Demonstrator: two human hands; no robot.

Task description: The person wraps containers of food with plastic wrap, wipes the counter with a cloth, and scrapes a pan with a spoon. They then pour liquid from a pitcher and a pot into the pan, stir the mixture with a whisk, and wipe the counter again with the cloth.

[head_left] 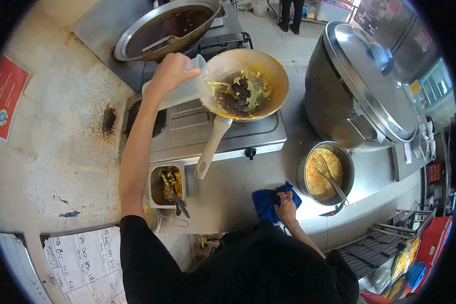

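My left hand (172,76) is closed round a translucent plastic jug (187,95), tipped over the left rim of a frying pan (277,86). A thin stream of yellowish liquid (221,85) runs from it into the pan. Inside the pan lie yellow egg-like scraps (258,91) over a dark bottom. The pan sits on a Rinnai gas stove (187,134), its pale handle (214,147) pointing towards me. Low on the steel counter, my right hand (287,207) grips a bunched blue cloth (264,203).
Right of the cloth stands a pot (302,177) of orange-yellow liquid with a whisk (329,175) in it. A large lidded steel pot (334,96) is behind. At left are a small metal container (157,195) and strainer (175,221); a big wok (129,48) stands farther back.
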